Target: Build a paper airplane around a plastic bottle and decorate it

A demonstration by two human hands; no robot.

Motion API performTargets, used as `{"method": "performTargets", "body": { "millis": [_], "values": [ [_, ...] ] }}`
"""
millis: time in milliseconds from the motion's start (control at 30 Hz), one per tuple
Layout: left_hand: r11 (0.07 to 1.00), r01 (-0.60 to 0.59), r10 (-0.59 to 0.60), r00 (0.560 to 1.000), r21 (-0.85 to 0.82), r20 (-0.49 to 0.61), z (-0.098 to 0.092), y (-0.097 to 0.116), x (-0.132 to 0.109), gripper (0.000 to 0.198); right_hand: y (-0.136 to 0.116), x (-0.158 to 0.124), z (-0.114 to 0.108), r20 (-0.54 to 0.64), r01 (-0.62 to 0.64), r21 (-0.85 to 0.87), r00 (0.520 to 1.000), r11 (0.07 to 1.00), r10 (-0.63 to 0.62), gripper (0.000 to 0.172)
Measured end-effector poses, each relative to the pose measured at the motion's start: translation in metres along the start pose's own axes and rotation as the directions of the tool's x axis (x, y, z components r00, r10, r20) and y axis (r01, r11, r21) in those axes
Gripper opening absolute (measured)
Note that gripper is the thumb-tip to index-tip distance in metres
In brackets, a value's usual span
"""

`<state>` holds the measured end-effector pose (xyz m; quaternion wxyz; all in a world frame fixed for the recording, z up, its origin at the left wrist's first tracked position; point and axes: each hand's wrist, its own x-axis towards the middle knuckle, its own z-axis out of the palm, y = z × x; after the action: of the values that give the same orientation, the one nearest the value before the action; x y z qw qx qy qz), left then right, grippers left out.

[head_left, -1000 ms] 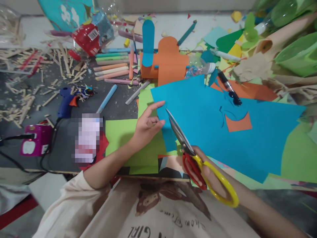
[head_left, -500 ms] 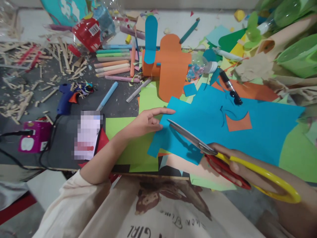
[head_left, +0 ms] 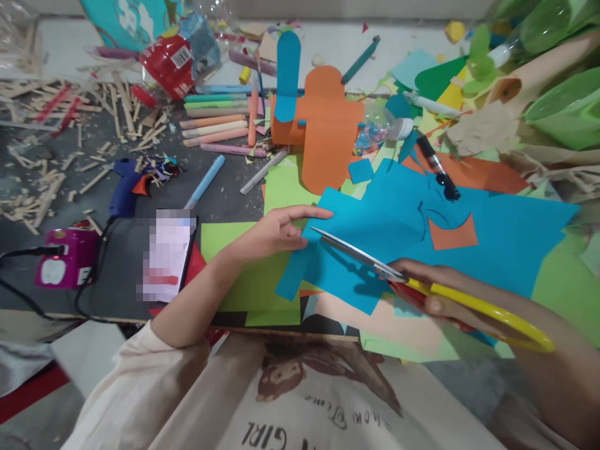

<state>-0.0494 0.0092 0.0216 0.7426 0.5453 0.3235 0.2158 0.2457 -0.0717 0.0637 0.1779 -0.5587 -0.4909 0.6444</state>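
Mid-cut, I judge: right hand (head_left: 440, 278) clenches scissors (head_left: 360, 256), blades toward ten o'clock; left hand (head_left: 276, 232) pinches blue paper (head_left: 389, 219), which needs steadying.

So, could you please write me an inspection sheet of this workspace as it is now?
Surface: dark table, mostly covered with coloured paper sheets.
Job's things: blue paper; scissors, blades over it.
Clutter: wooden sticks, chalk sticks, glue gun, phone, black marker, orange paper model.
Hands: left hand grips the blue paper's edge; right hand holds the scissors.
Cables: black cable runs to a pink box.
Surroundings: green plastic tub at far right; no other person seen.
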Motion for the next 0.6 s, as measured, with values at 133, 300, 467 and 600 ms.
{"method": "performTargets", "body": {
  "millis": [133,300,467,600],
  "values": [
    [1.000,0.000,0.000,1.000,-0.005,-0.007,0.000,0.001,-0.001,0.043,-0.001,0.002,-0.006,0.273,-0.066,0.008,0.960,0.998,0.062,0.045],
    [1.000,0.007,-0.007,1.000,0.008,0.005,0.000,0.001,0.000,0.046,0.002,0.000,-0.011,0.253,-0.176,-0.045,0.950,0.983,0.182,0.048],
    [1.000,-0.001,0.001,1.000,0.021,0.012,0.000,0.001,-0.001,0.048,0.003,0.000,-0.007,0.222,-0.138,0.019,0.966,0.990,0.130,0.045],
    [0.999,0.002,-0.003,0.999,0.033,0.032,-0.001,0.001,-0.001,0.048,0.005,0.004,-0.009,0.233,-0.109,-0.042,0.966,0.993,0.115,0.045]
  ]
}}
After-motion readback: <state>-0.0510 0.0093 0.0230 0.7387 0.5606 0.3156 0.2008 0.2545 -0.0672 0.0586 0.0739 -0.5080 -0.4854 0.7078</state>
